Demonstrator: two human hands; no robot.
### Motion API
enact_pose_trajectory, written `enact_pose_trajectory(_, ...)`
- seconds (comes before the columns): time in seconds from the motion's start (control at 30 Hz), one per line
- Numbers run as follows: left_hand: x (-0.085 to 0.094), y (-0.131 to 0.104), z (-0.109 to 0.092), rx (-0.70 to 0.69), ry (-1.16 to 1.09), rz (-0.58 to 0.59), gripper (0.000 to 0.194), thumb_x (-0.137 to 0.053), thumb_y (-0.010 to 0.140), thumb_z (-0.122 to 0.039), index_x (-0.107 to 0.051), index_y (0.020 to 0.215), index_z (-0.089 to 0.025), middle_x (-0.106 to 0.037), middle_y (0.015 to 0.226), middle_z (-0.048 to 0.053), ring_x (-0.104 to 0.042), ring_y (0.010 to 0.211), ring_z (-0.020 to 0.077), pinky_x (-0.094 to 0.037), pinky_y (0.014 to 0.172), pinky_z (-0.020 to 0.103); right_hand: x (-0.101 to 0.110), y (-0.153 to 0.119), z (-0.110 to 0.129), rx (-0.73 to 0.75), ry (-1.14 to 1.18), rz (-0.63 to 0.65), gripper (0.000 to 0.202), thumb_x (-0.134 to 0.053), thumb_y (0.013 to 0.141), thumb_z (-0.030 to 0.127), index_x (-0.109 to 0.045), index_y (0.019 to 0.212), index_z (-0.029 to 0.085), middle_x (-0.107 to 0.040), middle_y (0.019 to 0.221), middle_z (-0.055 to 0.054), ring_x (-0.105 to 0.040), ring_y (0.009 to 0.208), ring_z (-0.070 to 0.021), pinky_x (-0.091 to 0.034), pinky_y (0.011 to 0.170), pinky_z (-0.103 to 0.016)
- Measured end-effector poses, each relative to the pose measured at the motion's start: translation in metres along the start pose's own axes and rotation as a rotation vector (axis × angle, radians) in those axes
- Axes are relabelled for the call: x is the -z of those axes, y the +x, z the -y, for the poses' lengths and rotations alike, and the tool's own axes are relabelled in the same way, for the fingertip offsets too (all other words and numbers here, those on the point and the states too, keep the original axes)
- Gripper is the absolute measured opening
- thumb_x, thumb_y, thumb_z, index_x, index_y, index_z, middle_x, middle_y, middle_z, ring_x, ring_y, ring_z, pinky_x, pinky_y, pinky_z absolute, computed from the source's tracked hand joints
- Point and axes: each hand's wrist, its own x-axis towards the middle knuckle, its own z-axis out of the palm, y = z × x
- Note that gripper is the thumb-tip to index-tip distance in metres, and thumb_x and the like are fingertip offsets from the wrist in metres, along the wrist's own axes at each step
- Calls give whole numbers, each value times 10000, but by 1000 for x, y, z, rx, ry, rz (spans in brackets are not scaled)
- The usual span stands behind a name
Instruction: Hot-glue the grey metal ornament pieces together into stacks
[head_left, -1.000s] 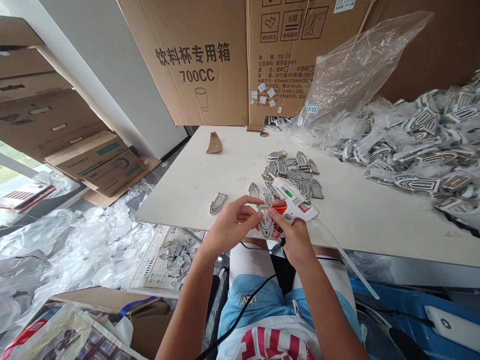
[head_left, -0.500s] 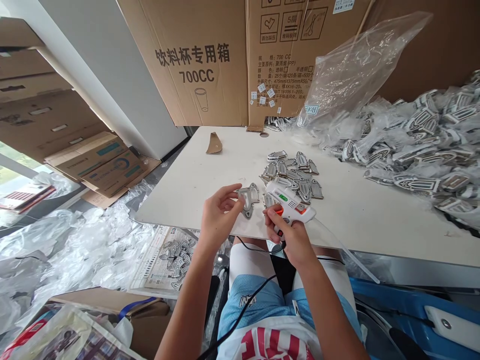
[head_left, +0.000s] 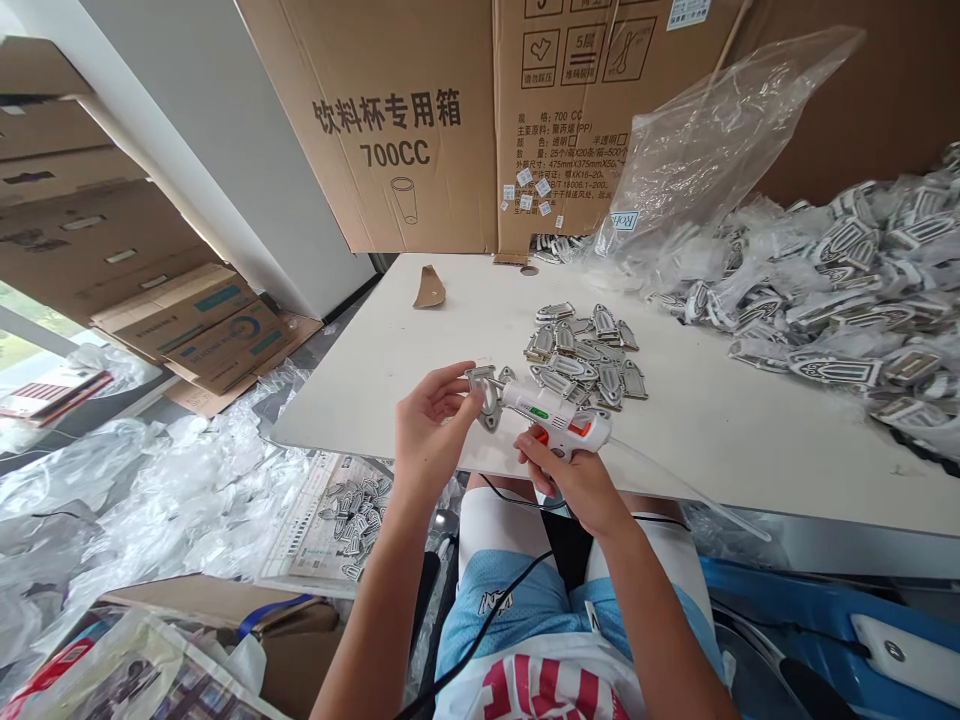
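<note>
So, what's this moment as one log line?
left hand: holds metal piece | right hand: holds glue gun | glue gun: facing metal piece

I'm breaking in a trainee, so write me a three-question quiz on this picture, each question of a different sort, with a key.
1. True or false: the brown cardboard scrap lies on the floor.
2. Multiple choice. The left hand holds:
A) a roll of tape
B) a silver-grey piece
C) a newspaper
3. Fill in the gap: the right hand grips a white ____.

Key:
1. False; it lies on the white table.
2. B
3. glue gun
</note>
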Motion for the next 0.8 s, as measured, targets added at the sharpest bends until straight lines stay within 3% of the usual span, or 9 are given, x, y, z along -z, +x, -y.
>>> enact_pose_trajectory(0.8, -1, -5, -11, 31, -16, -3, 333, -832, 836, -285, -807, 1159, -207, -808, 958, 53, -724, 842, 179, -629, 817, 354, -1, -2, 3, -23, -21, -6, 365, -779, 931, 521, -629, 892, 191, -606, 711, 19, -367, 472, -66, -287, 480, -258)
